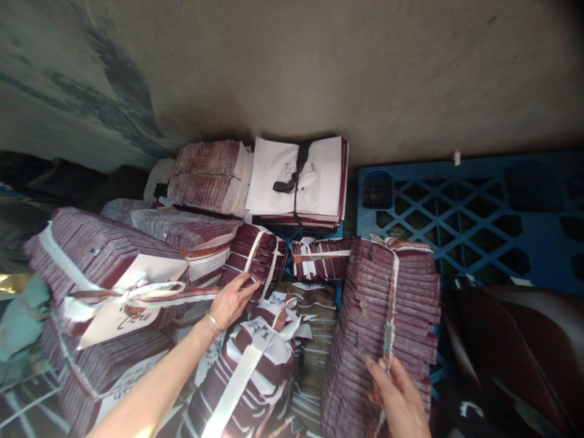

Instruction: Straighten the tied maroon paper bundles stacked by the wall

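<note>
My left hand (233, 299), a bracelet at its wrist, reaches to a small maroon fabric bundle (244, 243) tied with white strips. Its fingers are stretched out at the bundle's near side. My right hand (396, 392) is closed on the cloth strip (390, 304) that runs lengthwise round a tall stack of maroon cut fabric (360, 310). Between my hands lie a striped maroon bundle (255, 365) with a broad white tie and an olive striped bundle (317, 340). A short tied bundle (323, 255) sits beyond them.
On the left, large maroon stacks (109, 249) carry handwritten paper labels (132, 298). Along the wall (365, 73) sit another fabric stack (205, 176) and a white-topped bundle (269, 176) tied in black. A blue plastic pallet (438, 213) lies at right, with dark maroon pieces (524, 347) nearer.
</note>
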`<state>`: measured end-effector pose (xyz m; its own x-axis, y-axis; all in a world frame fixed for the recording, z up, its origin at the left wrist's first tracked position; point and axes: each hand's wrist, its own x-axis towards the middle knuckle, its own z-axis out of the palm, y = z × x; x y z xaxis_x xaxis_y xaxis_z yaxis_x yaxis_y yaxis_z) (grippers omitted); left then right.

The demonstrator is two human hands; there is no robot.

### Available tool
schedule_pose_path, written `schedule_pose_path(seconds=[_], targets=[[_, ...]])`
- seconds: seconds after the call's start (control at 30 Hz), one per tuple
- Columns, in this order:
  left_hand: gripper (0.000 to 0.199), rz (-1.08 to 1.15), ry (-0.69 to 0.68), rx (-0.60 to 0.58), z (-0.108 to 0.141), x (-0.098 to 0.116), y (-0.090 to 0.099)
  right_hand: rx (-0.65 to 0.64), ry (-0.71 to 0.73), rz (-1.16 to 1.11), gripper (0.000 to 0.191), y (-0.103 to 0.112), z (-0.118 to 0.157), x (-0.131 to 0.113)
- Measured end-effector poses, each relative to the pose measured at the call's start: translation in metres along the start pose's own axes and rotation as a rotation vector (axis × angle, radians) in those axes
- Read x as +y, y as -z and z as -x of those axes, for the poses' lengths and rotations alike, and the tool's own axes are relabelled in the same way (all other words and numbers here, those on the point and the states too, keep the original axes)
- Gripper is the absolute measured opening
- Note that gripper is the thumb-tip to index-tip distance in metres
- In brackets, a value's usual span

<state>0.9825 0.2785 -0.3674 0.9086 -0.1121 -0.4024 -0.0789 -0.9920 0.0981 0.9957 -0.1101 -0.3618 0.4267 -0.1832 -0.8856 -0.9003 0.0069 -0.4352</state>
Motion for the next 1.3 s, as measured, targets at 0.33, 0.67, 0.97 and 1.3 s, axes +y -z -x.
schedule_pose_path(seconds=[0.33,0.67,0.97,1.3], targets=[[0.033,0.049,0.022,0.055,0.004,0.000,-0.003,-0.024,-0.057,-0.014,0.067,-0.003,0.002,0.005],[0.030,0.010,0.121,0.111,-0.034,0.017,0.007,-0.042,-0.013,0.002,0.059,0.000,0.001,0.011],[0.016,0.138,0.125,0.119,-0.055,0.007,0.006,-0.007,-0.021,-0.051,0.052,-0.001,-0.004,0.009],[0.016,0.317,0.130,0.080,-0.068,-0.009,0.007,-0.026,-0.034,-0.068,0.050,0.000,0.001,0.004]])
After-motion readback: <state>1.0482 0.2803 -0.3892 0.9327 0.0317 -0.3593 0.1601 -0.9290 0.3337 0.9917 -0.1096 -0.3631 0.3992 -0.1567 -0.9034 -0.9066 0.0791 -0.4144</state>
